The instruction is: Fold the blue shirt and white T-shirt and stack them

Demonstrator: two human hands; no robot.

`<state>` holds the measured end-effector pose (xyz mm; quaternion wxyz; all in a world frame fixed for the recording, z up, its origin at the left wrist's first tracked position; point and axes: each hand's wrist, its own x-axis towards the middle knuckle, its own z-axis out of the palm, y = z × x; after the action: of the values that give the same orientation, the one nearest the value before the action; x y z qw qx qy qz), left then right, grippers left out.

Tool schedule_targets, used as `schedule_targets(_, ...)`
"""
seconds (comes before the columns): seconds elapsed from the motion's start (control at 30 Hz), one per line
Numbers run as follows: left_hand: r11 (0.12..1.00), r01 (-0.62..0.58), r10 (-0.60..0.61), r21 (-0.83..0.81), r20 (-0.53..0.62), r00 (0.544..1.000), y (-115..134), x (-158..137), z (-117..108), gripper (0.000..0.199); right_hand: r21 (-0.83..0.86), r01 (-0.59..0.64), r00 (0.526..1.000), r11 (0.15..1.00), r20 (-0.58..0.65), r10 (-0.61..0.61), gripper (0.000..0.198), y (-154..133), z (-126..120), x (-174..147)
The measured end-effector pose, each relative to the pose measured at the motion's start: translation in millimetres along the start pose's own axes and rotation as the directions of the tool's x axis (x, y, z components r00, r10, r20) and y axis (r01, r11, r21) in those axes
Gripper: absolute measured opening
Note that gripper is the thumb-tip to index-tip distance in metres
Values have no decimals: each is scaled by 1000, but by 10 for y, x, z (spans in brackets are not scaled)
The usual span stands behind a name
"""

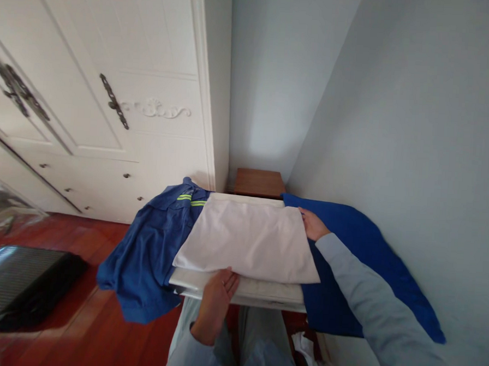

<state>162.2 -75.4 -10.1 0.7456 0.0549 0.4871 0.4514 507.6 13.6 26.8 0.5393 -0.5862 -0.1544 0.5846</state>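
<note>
A pale pinkish-white cloth (249, 240) lies spread and fairly flat, with a few soft wrinkles, over a narrow white table (271, 291) in front of me. My right hand (315, 226) has its fingers closed on the cloth's far right corner. At the near edge of the cloth, my left hand (216, 299) rests with its fingers stretched out, the fingertips touching the fabric's border. A dark blue work jacket (151, 249) with yellow-green stripes hangs off the table's left end. Plain blue fabric (348, 237) drapes over the right end, partly behind my right forearm.
A white wardrobe (161, 47) with dark metal handles stands at the left, and a grey wall (415, 132) closes in on the right. Behind the table is a small brown wooden cabinet (259, 182). A black ribbed case (26, 286) lies on the red wooden floor (97, 328).
</note>
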Motion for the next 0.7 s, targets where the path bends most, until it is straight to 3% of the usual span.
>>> schedule_targets(0.1, 974, -202, 200, -99, -29, 979, 211, 155, -259, 17, -32, 20, 1000, 999, 1, -20, 26, -48, 54, 216)
schedule_targets(0.23, 933, -310, 292, -184, -115, 949, 470, 192, -406, 24, -100, 15, 1000, 995, -20, -17, 9, -45, 117, 391)
schedule_targets(0.3, 930, -319, 298, -181, -132, 945, 553, 150, -355, 23, -153, 0, 999, 988, -35, -6, 5, -42, 140, 437)
schedule_targets(0.43, 956, -242, 227, -163, -108, 968, 668, 112, -143, 7, -275, -45, 998, 960, -64, 29, 17, -45, 171, 500)
schedule_targets(0.53, 968, -251, 248, -18, -87, 965, 732, 168, -4, 7, -359, -70, 996, 931, -75, 46, 26, -36, 193, 530)
schedule_targets(0.63, 892, -427, 435, 149, -28, 900, 770, 253, 82, 12, -444, -64, 997, 894, -68, 37, 37, -20, 225, 547)
schedule_targets(0.7, 837, -520, 532, 173, -31, 846, 793, 294, 104, 15, -497, -42, 998, 867, -59, 14, 39, -8, 257, 560)
